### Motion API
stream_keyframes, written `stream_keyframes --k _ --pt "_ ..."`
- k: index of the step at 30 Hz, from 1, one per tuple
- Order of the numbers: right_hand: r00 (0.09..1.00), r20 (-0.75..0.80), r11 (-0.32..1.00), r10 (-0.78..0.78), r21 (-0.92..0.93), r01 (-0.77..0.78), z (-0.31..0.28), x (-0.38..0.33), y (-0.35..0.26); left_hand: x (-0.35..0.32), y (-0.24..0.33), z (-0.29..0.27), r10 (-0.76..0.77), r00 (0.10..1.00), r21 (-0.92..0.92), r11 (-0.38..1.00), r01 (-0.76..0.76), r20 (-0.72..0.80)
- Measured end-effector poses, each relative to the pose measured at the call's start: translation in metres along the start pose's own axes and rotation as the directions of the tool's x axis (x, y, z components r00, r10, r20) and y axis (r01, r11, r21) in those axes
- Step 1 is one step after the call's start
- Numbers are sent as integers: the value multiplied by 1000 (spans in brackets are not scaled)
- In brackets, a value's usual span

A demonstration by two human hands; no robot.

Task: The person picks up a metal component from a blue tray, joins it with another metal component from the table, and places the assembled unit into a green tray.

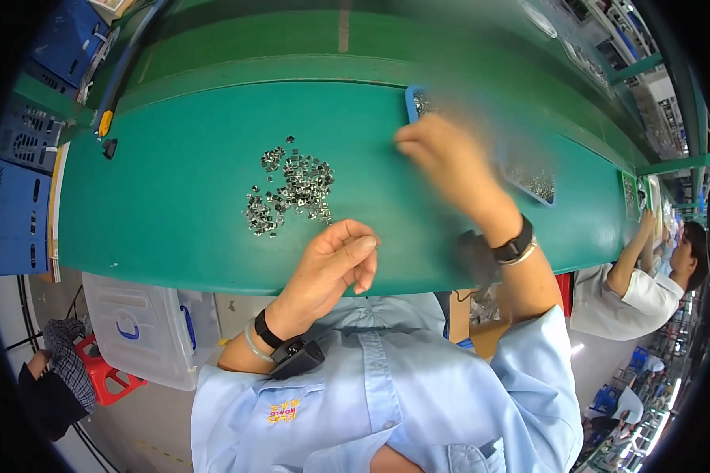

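Note:
A loose pile of small shiny metal parts (306,183) lies spread on the green mat (166,213). Just to the near right of it is my left hand (338,260), its thumb and fingertips pinched together; whatever is between them is too small to make out. My right hand (450,162) is blurred by motion above the mat. Its fingers are bunched together beside a blue tray (410,101) of small metal parts, partly hidden behind the hand. Any part held in those fingers cannot be seen.
Right of my right forearm stands another blue tray (546,201) holding small metal parts. A yellow-and-black tool (105,124) hangs at the far left. Clear plastic bins (138,327) and a red stool (106,374) are below left. A co-worker (639,292) sits at the right.

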State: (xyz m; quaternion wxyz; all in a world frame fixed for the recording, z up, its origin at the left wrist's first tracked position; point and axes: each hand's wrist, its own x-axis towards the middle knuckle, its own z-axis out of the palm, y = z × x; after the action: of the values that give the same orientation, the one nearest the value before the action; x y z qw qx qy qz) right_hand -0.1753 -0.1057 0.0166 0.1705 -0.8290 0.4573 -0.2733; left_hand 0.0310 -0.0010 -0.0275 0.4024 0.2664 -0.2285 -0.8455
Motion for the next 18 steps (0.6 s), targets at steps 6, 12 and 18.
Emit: stream_keyframes --k 6,12,18 --pt "976 171 990 -138 26 135 55 27 -24 0 1 -9 -21 997 -102 994 28 79" --pt "976 217 998 -27 -54 40 41 24 -25 0 4 -14 -36 994 -187 981 55 102" --pt "944 183 961 -275 15 276 53 49 -43 3 2 -16 -52 985 -182 980 82 164"
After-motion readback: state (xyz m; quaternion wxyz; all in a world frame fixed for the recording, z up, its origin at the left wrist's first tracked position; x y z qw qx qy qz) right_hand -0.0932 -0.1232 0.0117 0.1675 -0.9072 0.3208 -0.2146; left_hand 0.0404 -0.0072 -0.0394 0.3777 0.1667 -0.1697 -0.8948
